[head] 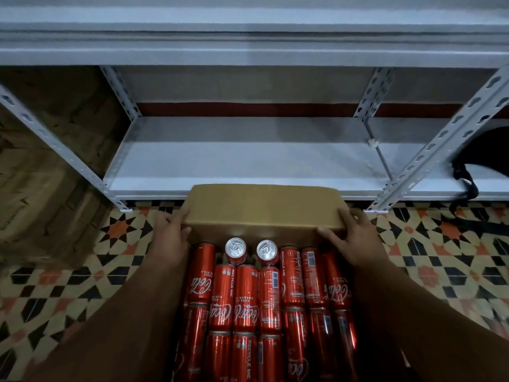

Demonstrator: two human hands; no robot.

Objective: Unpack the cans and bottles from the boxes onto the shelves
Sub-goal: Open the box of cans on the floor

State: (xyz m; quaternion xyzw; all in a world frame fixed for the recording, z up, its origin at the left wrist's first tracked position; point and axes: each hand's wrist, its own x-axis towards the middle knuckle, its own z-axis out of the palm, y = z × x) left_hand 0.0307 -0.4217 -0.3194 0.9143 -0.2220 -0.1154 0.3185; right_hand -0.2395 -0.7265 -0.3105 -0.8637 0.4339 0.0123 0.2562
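Cans [264,299] are filling the box [263,208] we are gripping with left hand [169,235] and right hand [355,238], fingers [329,233] spread on its flap.

It looks like a shop storeroom: white slotted-steel shelves [248,161] stand on a patterned tile floor [440,257], cardboard boxes [41,161] are stacked beside, and a carton [264,208] holds red cola cans [245,299].

The cardboard box [264,210] stands on the floor just in front of the lower shelf [248,164], whose white surface behind the box lies bare between two slotted uprights. Right of the box, a black bag [484,158] occupies the shelf's far end. The box's folded-back flap rises toward the shelf edge.
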